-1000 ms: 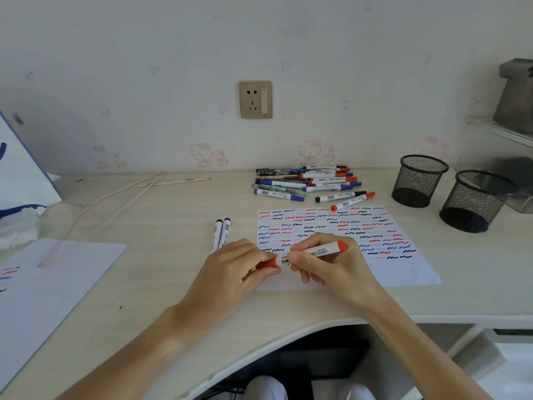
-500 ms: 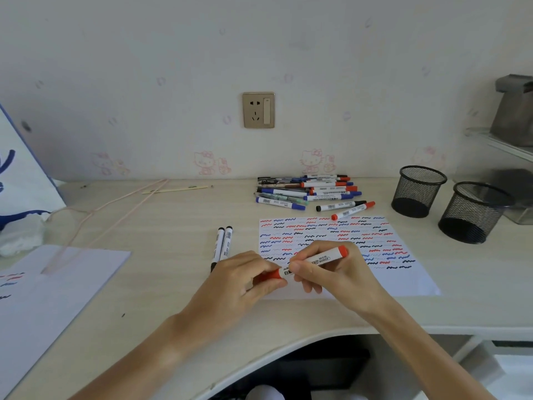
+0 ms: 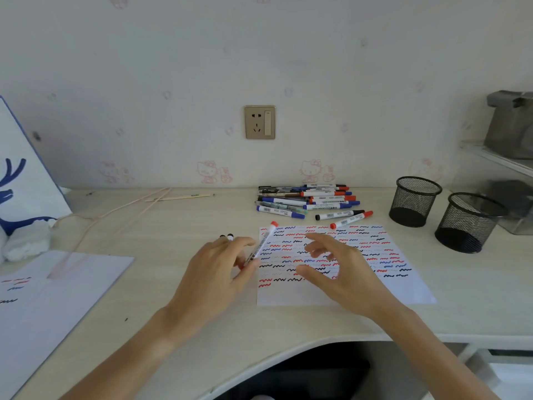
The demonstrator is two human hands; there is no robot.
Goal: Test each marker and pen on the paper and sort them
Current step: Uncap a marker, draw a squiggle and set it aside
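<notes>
Red-capped marker pinched in left hand; right hand grip apart over paper.

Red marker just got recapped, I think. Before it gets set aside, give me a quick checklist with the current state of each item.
1. Left hand has the red marker held: ok, fingers grip its lower end.
2. Cap fully seated: cannot tell, that end is hidden in the fingers.
3. Right hand free: ok, open above the test paper, holding nothing.
4. Two black markers already set aside left of the paper: ok, only their tips show behind the left hand.
5. Mesh cups ready for sorting: ok, both upright and look empty.
6. Untested pile remains: ok, still many at the desk's back.
</notes>
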